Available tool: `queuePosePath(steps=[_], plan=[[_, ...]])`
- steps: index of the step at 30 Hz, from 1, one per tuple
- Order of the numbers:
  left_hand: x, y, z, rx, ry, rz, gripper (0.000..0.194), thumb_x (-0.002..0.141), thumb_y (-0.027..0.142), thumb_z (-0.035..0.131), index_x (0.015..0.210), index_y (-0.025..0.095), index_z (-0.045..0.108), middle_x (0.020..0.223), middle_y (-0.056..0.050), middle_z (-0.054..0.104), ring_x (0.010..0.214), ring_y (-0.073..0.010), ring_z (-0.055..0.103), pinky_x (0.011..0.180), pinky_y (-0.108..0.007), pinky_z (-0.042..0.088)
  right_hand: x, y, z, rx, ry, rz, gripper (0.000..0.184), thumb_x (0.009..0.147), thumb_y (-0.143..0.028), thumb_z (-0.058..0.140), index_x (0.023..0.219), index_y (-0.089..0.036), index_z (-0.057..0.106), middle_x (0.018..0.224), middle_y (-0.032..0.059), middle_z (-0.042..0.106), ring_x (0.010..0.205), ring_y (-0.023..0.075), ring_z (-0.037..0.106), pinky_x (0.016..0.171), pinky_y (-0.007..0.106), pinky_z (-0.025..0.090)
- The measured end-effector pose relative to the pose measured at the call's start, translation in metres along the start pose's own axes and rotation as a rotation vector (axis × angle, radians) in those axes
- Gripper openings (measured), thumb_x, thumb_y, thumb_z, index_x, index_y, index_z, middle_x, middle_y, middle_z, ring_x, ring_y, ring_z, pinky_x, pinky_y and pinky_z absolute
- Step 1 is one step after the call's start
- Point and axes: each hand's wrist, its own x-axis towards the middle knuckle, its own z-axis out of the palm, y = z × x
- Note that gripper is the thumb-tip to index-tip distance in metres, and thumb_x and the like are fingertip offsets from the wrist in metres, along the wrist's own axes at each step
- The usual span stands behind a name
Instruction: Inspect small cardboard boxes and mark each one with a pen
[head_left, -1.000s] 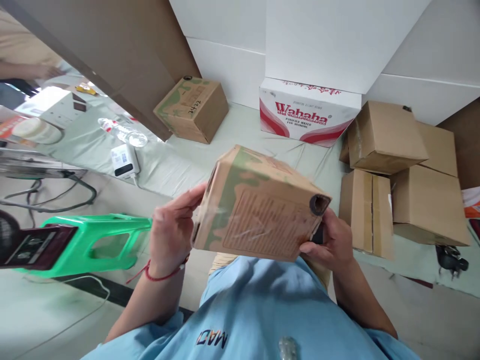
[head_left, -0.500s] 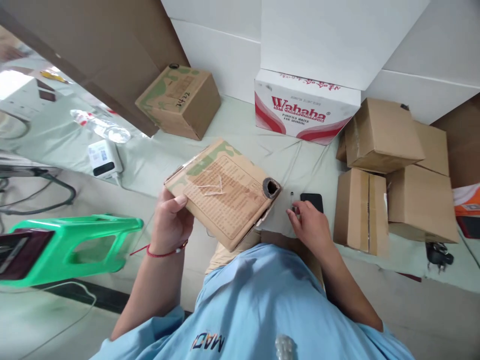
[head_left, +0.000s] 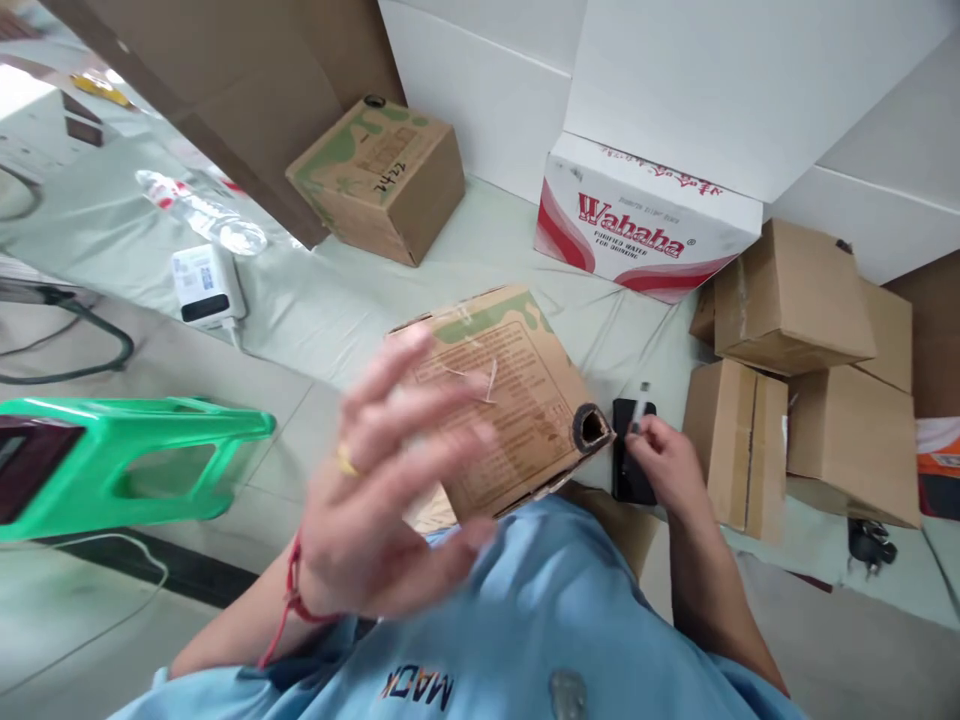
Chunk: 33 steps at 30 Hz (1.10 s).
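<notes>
A cardboard box [head_left: 525, 420] with green print, small lettering and a dark-ringed hole at its right corner sits tilted before me, partly covered by my left hand [head_left: 390, 500]. That hand is raised in front of the box, fingers spread and blurred by motion, with nothing held in it. Pale strands lie on the top of the box. My right hand [head_left: 667, 465] pinches a small slim whitish stick with a dark tip [head_left: 641, 400]; its exact kind is unclear. Beneath the right fingers lies a black phone-like slab [head_left: 631, 475].
Behind stand another green-printed box [head_left: 382, 185] and a white-and-red Wahaha carton [head_left: 645, 220]. Several plain cardboard boxes [head_left: 791, 290] are stacked at the right. A white power device [head_left: 206, 285] and a plastic bottle [head_left: 202, 215] lie left, above a green stool [head_left: 165, 470].
My left hand has let go of the box and risen over it, fingers spread. My right hand has picked up the slim stick from beside the black slab. The view has shifted slightly.
</notes>
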Motion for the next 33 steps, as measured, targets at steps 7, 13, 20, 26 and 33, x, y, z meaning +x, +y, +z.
queuePosePath(steps=[7, 13, 20, 26, 33], plan=[[0.004, 0.027, 0.033, 0.086, -0.110, 0.142, 0.018, 0.102, 0.016, 0.070, 0.119, 0.018, 0.076, 0.116, -0.002, 0.086, 0.106, -0.0172, 0.079, 0.096, -0.034, 0.057, -0.022, -0.027, -0.042, 1.181, 0.053, -0.156, 0.023, 0.079, -0.029, 0.078, 0.076, -0.024, 0.056, 0.056, -0.0113, 0.044, 0.038, 0.0043, 0.021, 0.036, 0.014, 0.022], [0.004, 0.031, 0.041, 0.140, -0.039, 0.103, 0.025, 0.095, 0.010, 0.077, 0.120, 0.015, 0.078, 0.118, -0.003, 0.086, 0.103, -0.0170, 0.078, 0.093, -0.032, 0.057, -0.033, -0.064, -0.042, 1.145, 0.045, -0.258, 0.015, 0.088, -0.035, 0.078, 0.097, -0.024, 0.078, 0.079, 0.0020, 0.076, 0.042, 0.0057, 0.041, 0.034, 0.016, 0.027], [0.005, 0.034, 0.043, 0.138, -0.019, 0.091, 0.021, 0.096, 0.009, 0.075, 0.116, 0.015, 0.078, 0.116, -0.002, 0.086, 0.098, -0.0171, 0.077, 0.088, -0.033, 0.056, -0.043, -0.097, -0.027, 0.781, 0.199, -0.460, 0.002, 0.092, -0.025, 0.076, 0.092, -0.023, 0.077, 0.067, -0.0025, 0.064, 0.049, 0.0082, 0.049, 0.041, 0.019, 0.035], [0.005, 0.033, 0.045, 0.127, 0.000, 0.099, 0.020, 0.096, 0.008, 0.074, 0.115, 0.014, 0.078, 0.115, -0.003, 0.086, 0.098, -0.0169, 0.076, 0.087, -0.033, 0.056, -0.049, -0.108, -0.012, 0.403, 0.423, -0.576, 0.003, 0.097, -0.023, 0.071, 0.097, -0.023, 0.075, 0.066, -0.0049, 0.063, 0.053, 0.0098, 0.054, 0.050, 0.022, 0.043], [0.005, 0.032, 0.042, 0.121, -0.011, 0.099, 0.020, 0.098, 0.010, 0.073, 0.117, 0.015, 0.077, 0.116, -0.003, 0.086, 0.099, -0.0164, 0.077, 0.087, -0.032, 0.057, -0.046, -0.110, -0.007, 0.264, 0.464, -0.581, 0.006, 0.099, -0.027, 0.069, 0.102, -0.023, 0.072, 0.068, -0.0044, 0.065, 0.056, 0.0113, 0.058, 0.055, 0.024, 0.048]])
